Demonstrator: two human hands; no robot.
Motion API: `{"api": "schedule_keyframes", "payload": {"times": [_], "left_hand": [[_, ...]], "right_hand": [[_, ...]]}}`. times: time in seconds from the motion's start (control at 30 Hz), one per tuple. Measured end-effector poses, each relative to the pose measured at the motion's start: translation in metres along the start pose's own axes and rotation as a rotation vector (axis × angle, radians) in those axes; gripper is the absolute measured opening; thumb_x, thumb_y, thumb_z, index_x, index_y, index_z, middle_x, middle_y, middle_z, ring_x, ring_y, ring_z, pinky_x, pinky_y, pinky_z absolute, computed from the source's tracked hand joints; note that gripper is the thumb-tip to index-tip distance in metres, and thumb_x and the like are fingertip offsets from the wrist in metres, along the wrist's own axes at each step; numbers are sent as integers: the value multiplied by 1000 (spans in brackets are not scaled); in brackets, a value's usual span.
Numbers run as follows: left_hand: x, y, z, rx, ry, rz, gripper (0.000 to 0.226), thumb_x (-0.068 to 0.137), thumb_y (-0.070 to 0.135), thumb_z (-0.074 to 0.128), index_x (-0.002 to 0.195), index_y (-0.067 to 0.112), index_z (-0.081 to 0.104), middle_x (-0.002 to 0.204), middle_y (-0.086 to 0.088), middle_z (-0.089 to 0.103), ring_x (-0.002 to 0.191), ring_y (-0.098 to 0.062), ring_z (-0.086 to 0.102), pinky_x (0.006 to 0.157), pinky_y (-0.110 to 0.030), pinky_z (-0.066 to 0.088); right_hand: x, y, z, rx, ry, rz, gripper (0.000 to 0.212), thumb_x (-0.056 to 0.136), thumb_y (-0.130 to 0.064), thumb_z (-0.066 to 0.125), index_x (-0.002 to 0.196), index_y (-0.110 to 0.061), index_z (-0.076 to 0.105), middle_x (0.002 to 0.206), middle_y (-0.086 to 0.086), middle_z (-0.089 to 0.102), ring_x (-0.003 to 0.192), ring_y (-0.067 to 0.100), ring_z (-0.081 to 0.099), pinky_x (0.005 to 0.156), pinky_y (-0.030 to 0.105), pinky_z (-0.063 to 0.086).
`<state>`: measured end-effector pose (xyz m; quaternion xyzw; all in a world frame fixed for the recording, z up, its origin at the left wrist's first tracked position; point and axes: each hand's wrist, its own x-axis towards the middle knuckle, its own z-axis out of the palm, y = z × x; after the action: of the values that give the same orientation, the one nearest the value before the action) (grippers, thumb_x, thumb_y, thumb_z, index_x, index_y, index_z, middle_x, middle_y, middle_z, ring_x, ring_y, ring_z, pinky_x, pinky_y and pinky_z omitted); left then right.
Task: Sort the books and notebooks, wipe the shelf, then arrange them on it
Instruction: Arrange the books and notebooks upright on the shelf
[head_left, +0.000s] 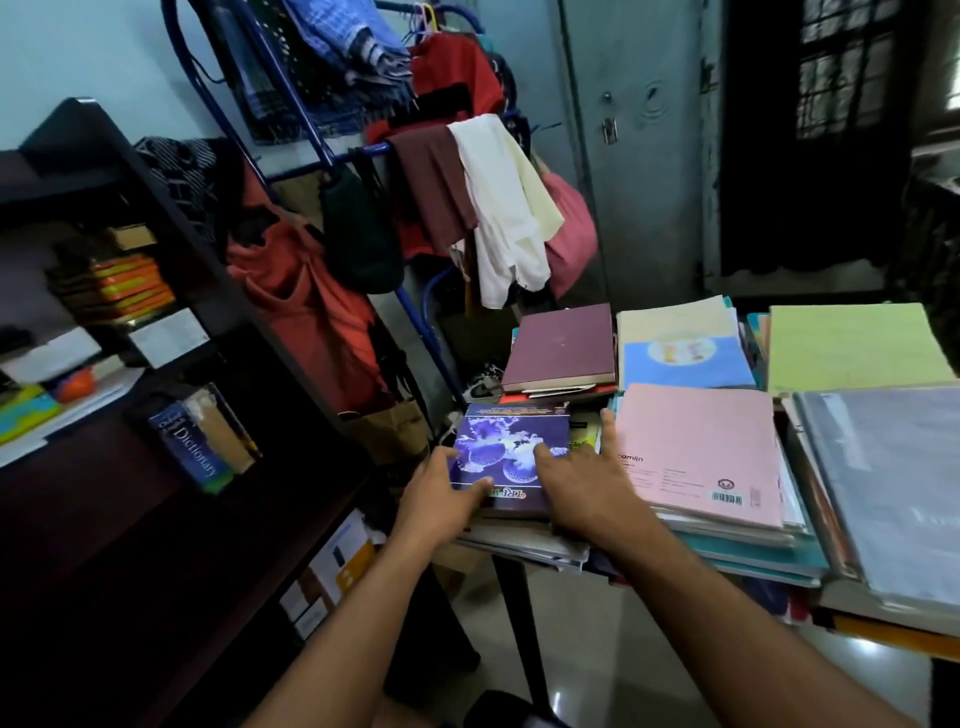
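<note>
"Dictionary" is read on the spine of a blue book (187, 450) on the dark shelf (171, 291), left of both hands. "comlin" is printed on the pink notebook (698, 457), just right of the right hand (582, 483); a barcode there is unreadable.

Not much gear to be seen here: both arms are bare from the bottom edge of the frame right up to the wrists, with no sleeve caught anywhere in view. The left hand (435, 500) and right hand (584, 486) are ungloved. No watch, band or ring can be made out. Fingernails look to be kept short, though the frame is a bit soft.
</note>
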<state>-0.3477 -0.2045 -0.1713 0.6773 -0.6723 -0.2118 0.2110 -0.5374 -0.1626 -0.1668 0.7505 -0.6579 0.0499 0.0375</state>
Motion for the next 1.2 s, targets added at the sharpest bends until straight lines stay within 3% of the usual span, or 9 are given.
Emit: {"api": "schedule_keyframes", "payload": {"times": [0.23, 0.33, 0.43, 0.63, 0.77, 0.9, 1.0, 1.13, 1.2], "left_hand": [[-9, -12, -20, -370, 24, -122, 40, 86, 53, 75, 113, 26, 65, 113, 3, 67, 102, -16, 64, 87, -36, 53], [-20, -20, -48, -566, 12, -191, 26, 92, 40, 73, 101, 17, 76, 96, -1, 74, 79, -11, 63, 63, -27, 47], [-35, -33, -78, -830, 25, -294, 13, 94, 20, 70, 106, 18, 74, 99, -8, 73, 83, -17, 67, 57, -28, 55], [-80, -91, -131, -1023, 365, -192, 28, 93, 0, 64, 116, 16, 67, 90, -8, 75, 66, -15, 70, 57, -30, 60], [-96, -148, -161, -1134, 596, -249, 25, 92, 1, 66, 113, 14, 65, 97, -11, 71, 66, -14, 70, 53, -30, 57], [-104, -214, -184, -1128, 727, -331, 26, 92, -5, 61, 109, 14, 63, 93, -13, 69, 67, -20, 65, 52, -30, 59], [-104, -259, -185, -1051, 793, -396, 25, 91, -6, 63, 105, 15, 64, 91, -13, 70, 71, -23, 67, 61, -36, 60], [-94, -314, -190, -755, 895, -428, 29, 89, -6, 63, 103, 19, 64, 104, -14, 70, 81, -22, 67, 75, -38, 58], [-90, -335, -197, -594, 895, -451, 31, 88, -5, 63, 103, 22, 62, 102, -9, 70, 84, -25, 68, 82, -44, 58]], "right_hand": [[0, -8, -34, 42, -67, -86, 57, 83, -60, 66, 125, -23, 54, 124, 3, 67, 123, 26, 58, 118, 67, -7], [-3, -18, -55, 211, 40, -111, 52, 83, -62, 61, 123, -29, 60, 124, -2, 67, 122, 22, 58, 120, 60, 8], [-13, -43, -61, 348, 178, -218, 45, 85, -55, 61, 123, -30, 63, 122, -1, 69, 119, 24, 58, 112, 45, 29], [-10, -117, -24, 548, 169, -447, 53, 95, -43, 63, 145, -31, 50, 135, 0, 61, 124, 21, 52, 106, 30, 33], [14, -187, -26, 625, 151, -553, 58, 91, -58, 61, 143, -33, 55, 128, -7, 64, 120, 16, 56, 102, 32, 43], [38, -254, -13, 621, 43, -686, 54, 91, -57, 64, 140, -35, 58, 126, -9, 63, 116, 15, 60, 97, 34, 49], [47, -289, -2, 431, 33, -764, 53, 94, -60, 58, 142, -39, 54, 135, -4, 49, 125, 20, 52, 97, 36, 49], [59, -338, 8, 354, -33, -923, 40, 92, -53, 65, 126, -33, 62, 130, -5, 45, 122, 17, 50, 93, 34, 46], [68, -353, 14, 400, -98, -987, 35, 93, -42, 69, 125, -29, 61, 136, -6, 48, 126, 15, 48, 102, 34, 44]]}}
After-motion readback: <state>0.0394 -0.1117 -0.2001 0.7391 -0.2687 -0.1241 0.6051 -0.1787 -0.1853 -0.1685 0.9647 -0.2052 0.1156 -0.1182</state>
